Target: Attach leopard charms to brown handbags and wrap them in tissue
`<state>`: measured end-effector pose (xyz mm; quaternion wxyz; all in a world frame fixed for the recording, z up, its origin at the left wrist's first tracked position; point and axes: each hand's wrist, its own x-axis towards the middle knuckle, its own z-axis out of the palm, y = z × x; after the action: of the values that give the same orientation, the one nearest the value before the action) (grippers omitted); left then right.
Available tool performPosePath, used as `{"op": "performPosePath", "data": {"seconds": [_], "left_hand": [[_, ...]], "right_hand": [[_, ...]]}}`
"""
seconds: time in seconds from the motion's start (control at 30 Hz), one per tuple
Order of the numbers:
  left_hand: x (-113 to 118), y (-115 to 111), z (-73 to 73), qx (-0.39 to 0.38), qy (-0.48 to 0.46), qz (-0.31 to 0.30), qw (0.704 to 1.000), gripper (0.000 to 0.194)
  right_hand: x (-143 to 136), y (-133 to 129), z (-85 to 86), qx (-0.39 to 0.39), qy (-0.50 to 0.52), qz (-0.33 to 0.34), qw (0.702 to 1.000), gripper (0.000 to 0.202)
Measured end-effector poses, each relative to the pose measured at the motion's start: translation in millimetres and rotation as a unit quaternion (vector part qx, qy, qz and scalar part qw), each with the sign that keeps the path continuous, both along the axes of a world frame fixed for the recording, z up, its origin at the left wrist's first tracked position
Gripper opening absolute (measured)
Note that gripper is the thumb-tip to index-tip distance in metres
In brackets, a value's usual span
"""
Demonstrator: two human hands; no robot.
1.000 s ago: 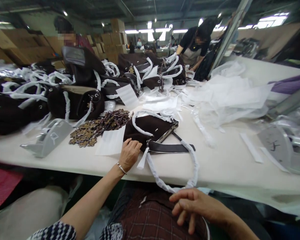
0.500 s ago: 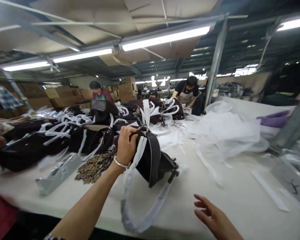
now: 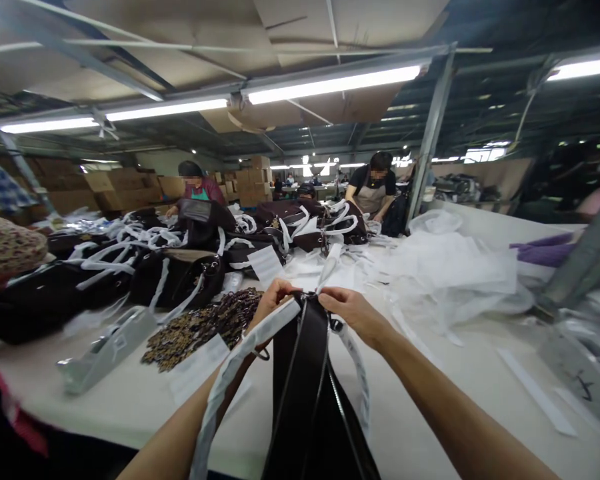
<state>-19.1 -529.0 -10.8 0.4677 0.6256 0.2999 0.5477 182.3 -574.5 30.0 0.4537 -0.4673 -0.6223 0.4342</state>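
A dark brown handbag [image 3: 300,393] stands in front of me over the table edge, its zipped side facing me. White wrapping covers its handles [image 3: 237,363], one looping down to the left and one to the right. At the far top end of the bag, my left hand [image 3: 274,305] is closed on the left corner. My right hand [image 3: 353,312] pinches the same end from the right, thumb and fingers by the metal hardware. Just left of the bag lies a heap of brass-and-brown chain pieces [image 3: 200,330].
Several dark bags [image 3: 180,283] with wrapped handles pile up at the left and back. A clear plastic holder [image 3: 105,347] stands front left. White sheets [image 3: 455,260] lie to the right by a metal post [image 3: 585,253]. Co-workers [image 3: 375,187] stand across the table; another person is at far left.
The bag has turned end-on and come closer to me. My right hand has moved from the open table at right up to the bag's top and taken hold beside my left hand.
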Motion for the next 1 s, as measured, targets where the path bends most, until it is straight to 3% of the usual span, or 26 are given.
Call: {"op": "performPosePath", "data": {"seconds": [0.07, 0.13, 0.3, 0.4, 0.5, 0.6, 0.7, 0.83, 0.93, 1.0], "left_hand": [[-4.7, 8.2, -15.4, -0.002, 0.003, -0.013, 1.0, 0.032], [-15.4, 17.2, -24.8, -0.008, 0.008, -0.033, 0.999, 0.031], [-41.7, 45.9, -32.6, -0.116, 0.071, -0.097, 0.986, 0.039], [-41.3, 64.4, -36.8, -0.095, 0.16, -0.185, 0.965, 0.044], [-34.0, 75.5, -41.8, -0.099, 0.182, -0.291, 0.934, 0.04], [-30.0, 77.8, -44.3, -0.118, 0.197, -0.336, 0.914, 0.035], [-32.1, 74.6, -43.5, -0.064, 0.228, -0.299, 0.925, 0.027], [-37.4, 66.5, -43.2, 0.081, 0.267, -0.159, 0.947, 0.018], [-37.0, 59.9, -48.1, 0.131, 0.312, -0.108, 0.935, 0.017], [-34.2, 56.8, -51.9, 0.135, 0.351, -0.096, 0.922, 0.016]], "right_hand": [[-16.6, 16.0, -11.5, -0.015, 0.033, 0.026, 0.999, 0.042], [-23.9, 25.2, -22.6, -0.009, 0.02, -0.005, 1.0, 0.038], [-27.0, 43.1, -34.9, 0.062, -0.138, -0.102, 0.983, 0.032], [-29.1, 57.8, -37.3, 0.078, -0.173, -0.094, 0.977, 0.032], [-29.7, 70.1, -39.4, 0.079, -0.198, -0.076, 0.974, 0.032], [-29.0, 77.0, -39.5, 0.078, -0.202, -0.042, 0.975, 0.027], [-27.8, 78.3, -36.8, 0.088, -0.192, -0.018, 0.977, 0.023], [-22.1, 65.6, -36.6, 0.149, -0.176, 0.059, 0.971, 0.013], [-12.0, 47.7, -44.7, 0.21, -0.212, 0.116, 0.947, 0.007], [-4.9, 40.2, -51.9, 0.209, -0.223, 0.112, 0.946, 0.007]]}}
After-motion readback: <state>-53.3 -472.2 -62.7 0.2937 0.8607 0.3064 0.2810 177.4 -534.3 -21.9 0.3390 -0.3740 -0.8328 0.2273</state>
